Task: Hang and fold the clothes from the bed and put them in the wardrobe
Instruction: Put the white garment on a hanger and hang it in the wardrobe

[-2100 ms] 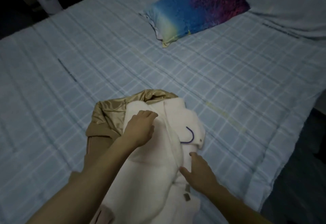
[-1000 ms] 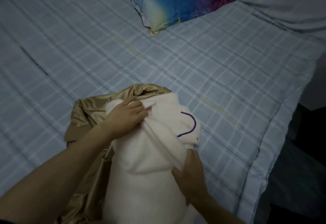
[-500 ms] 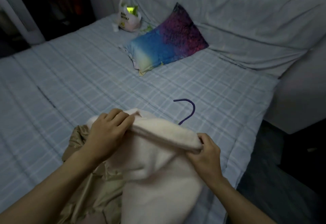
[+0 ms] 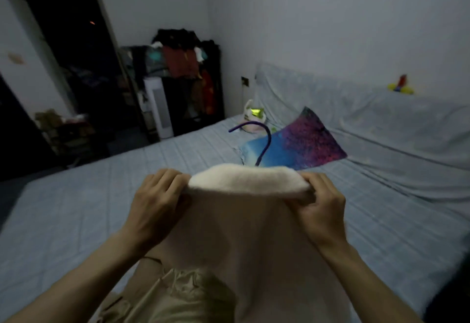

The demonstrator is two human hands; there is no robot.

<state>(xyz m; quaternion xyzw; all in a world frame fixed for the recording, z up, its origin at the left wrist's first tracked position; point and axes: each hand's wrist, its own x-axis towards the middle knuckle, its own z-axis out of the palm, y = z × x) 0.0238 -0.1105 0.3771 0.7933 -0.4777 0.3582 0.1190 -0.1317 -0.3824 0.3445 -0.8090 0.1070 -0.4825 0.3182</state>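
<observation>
A white fleece garment (image 4: 249,221) hangs in front of me above the bed (image 4: 76,208). My left hand (image 4: 157,203) grips its left shoulder and my right hand (image 4: 320,208) grips its right shoulder, fingers curled over the fluffy collar. A purple hanger hook (image 4: 262,139) sticks up out of the collar; the rest of the hanger is hidden inside the fabric. A shiny gold-beige garment (image 4: 178,297) lies bunched below the white one. The open wardrobe rack (image 4: 185,88), full of dark and red clothes, stands at the far corner.
A blue and purple pillow (image 4: 300,144) lies at the head of the bed, a small plastic bag (image 4: 251,116) behind it. A white slim appliance (image 4: 160,109) stands beside the wardrobe. A dark doorway (image 4: 68,55) opens at left, with a cluttered shelf (image 4: 66,132) below.
Both hands have lifted the white garment off the bed to chest height, the hanger hook rising with it. My view has tilted up to show the room and wardrobe.
</observation>
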